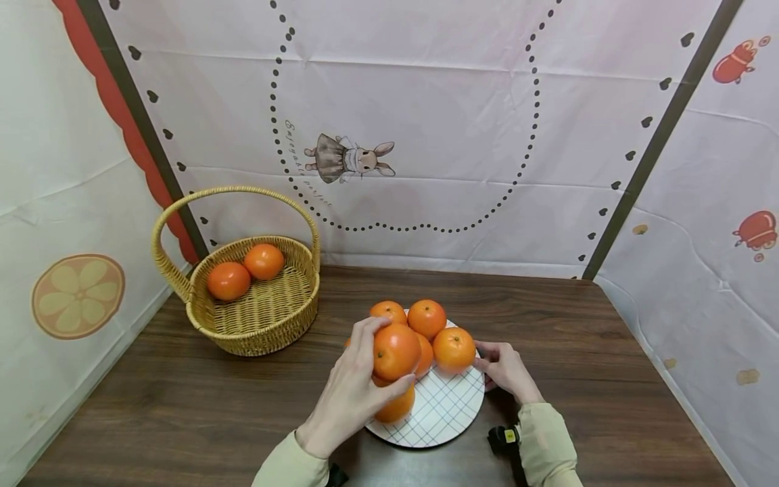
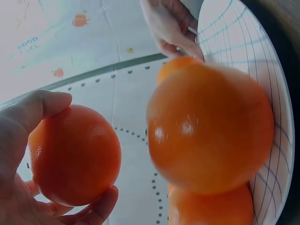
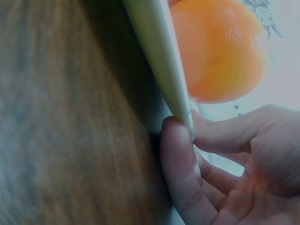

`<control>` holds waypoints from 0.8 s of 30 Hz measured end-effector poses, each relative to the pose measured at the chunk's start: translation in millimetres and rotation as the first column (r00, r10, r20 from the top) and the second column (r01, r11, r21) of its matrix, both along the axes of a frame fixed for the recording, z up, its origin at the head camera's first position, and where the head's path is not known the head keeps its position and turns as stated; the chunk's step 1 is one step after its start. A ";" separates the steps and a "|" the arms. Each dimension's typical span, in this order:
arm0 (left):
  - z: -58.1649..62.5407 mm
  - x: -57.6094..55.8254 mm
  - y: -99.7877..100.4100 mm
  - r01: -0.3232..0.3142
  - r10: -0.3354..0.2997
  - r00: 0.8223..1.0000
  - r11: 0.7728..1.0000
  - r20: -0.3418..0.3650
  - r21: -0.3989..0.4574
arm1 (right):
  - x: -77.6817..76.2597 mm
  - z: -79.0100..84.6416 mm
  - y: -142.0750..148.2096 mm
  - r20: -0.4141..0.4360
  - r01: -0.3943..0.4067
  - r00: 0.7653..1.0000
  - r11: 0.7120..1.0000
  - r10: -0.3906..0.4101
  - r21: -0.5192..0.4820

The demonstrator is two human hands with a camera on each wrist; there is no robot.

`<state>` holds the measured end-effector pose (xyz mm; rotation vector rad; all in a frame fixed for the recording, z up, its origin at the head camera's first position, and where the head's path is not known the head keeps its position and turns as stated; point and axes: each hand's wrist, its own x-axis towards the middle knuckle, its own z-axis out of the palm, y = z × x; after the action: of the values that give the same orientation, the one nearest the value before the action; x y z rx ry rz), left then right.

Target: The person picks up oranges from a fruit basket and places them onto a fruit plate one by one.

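Observation:
My left hand (image 1: pixel 343 396) grips an orange (image 1: pixel 397 352) between thumb and fingers, over the left part of a round white plate (image 1: pixel 447 412) with a grid pattern. In the left wrist view, this held orange (image 2: pixel 75 157) appears apart from the oranges on the plate. Several more oranges (image 1: pixel 455 349) lie on the plate, mostly toward its back and left; my left hand partly hides some. At the plate's right edge, my right hand (image 1: pixel 508 372) pinches the rim. The right wrist view shows thumb and finger on either side of that rim (image 3: pixel 161 61).
A yellow woven basket (image 1: pixel 255 341) with a tall arched handle stands at the back left of the dark wooden table (image 1: pixel 578 365). Two oranges (image 1: pixel 228 281) lie inside it, at its left and back. Printed cloth walls (image 1: pixel 426 135) rise behind and on both sides.

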<state>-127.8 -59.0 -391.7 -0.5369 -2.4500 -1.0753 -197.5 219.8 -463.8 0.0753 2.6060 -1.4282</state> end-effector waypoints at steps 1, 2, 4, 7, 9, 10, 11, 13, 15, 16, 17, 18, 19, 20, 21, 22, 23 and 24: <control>-0.3 0.1 2.0 0.001 -0.001 1.000 1.000 -0.005 -0.006 | 0.1 0.2 -0.1 -0.001 0.001 1.000 1.000 -0.001 0.000; -0.7 0.2 3.9 0.003 -0.003 1.000 1.000 -0.012 -0.014 | 0.1 0.3 -0.2 -0.001 0.001 1.000 1.000 -0.001 0.000; -1.2 -0.1 7.1 0.013 -0.014 1.000 1.000 -0.021 -0.028 | -0.1 0.4 -0.5 0.001 0.003 1.000 1.000 -0.003 -0.003; -1.8 -0.4 11.1 0.030 -0.031 0.999 0.999 -0.014 -0.044 | -0.8 0.1 -1.0 -0.001 0.000 1.000 1.000 0.000 -0.009; -2.2 -0.6 13.4 0.047 -0.047 0.999 0.998 0.001 -0.050 | -0.9 0.1 -1.2 0.000 0.003 1.000 1.000 -0.003 -0.012; -2.3 -0.6 14.5 0.052 -0.052 0.999 0.997 0.006 -0.055 | -0.8 0.4 -1.1 0.000 0.003 1.000 1.000 -0.003 -0.011; -2.5 -0.4 15.6 0.057 -0.056 0.998 0.997 0.009 -0.061 | -0.8 0.4 -0.9 -0.001 0.001 1.000 1.000 -0.001 -0.007; -3.2 0.0 17.5 0.064 -0.064 0.998 0.995 0.006 -0.074 | -0.7 0.8 -0.5 0.001 0.004 1.000 1.000 -0.004 -0.003; -4.0 0.4 19.4 0.071 -0.072 0.997 0.994 0.000 -0.083 | -0.2 1.3 -0.3 -0.001 -0.001 1.000 1.000 0.001 0.004; -4.5 0.6 20.5 0.072 -0.073 0.997 0.993 -0.004 -0.089 | -0.1 1.3 -0.3 -0.004 -0.003 1.000 1.000 0.003 0.006; -5.1 0.7 21.5 0.073 -0.074 0.997 0.993 -0.007 -0.096 | -0.1 1.0 0.0 -0.006 -0.008 1.000 1.000 0.008 0.009; -5.6 0.8 22.5 0.073 -0.074 0.997 0.992 -0.008 -0.099 | 0.2 1.3 -0.2 -0.008 -0.010 1.000 1.000 0.010 0.009; -6.1 0.9 23.6 0.074 -0.075 0.997 0.992 -0.007 -0.102 | 0.4 1.4 -0.2 -0.009 -0.013 1.000 1.000 0.013 0.010; -6.5 1.0 24.6 0.076 -0.077 0.997 0.992 -0.003 -0.102 | 0.5 1.4 -0.3 -0.009 -0.013 1.000 1.000 0.013 0.009; -7.0 1.1 25.5 0.078 -0.078 0.997 0.992 0.001 -0.103 | 0.4 1.2 -0.3 -0.011 -0.016 1.000 1.000 0.016 0.011; -7.3 1.4 26.4 0.079 -0.079 0.997 0.991 0.008 -0.104 | 0.5 1.3 -0.4 -0.011 -0.014 1.000 1.000 0.014 0.010; -7.9 1.6 27.2 0.081 -0.081 0.997 0.991 0.011 -0.107 | 0.4 1.4 -0.4 -0.012 -0.018 1.000 1.000 0.019 0.015; -8.4 2.0 27.9 0.083 -0.082 0.997 0.991 0.014 -0.108 | 0.3 1.5 -0.7 -0.010 -0.013 1.000 1.000 0.013 0.011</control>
<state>-125.8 -31.1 -400.1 -0.6741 -2.5254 -0.9821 -197.2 219.1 -462.3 0.0522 2.6177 -1.4131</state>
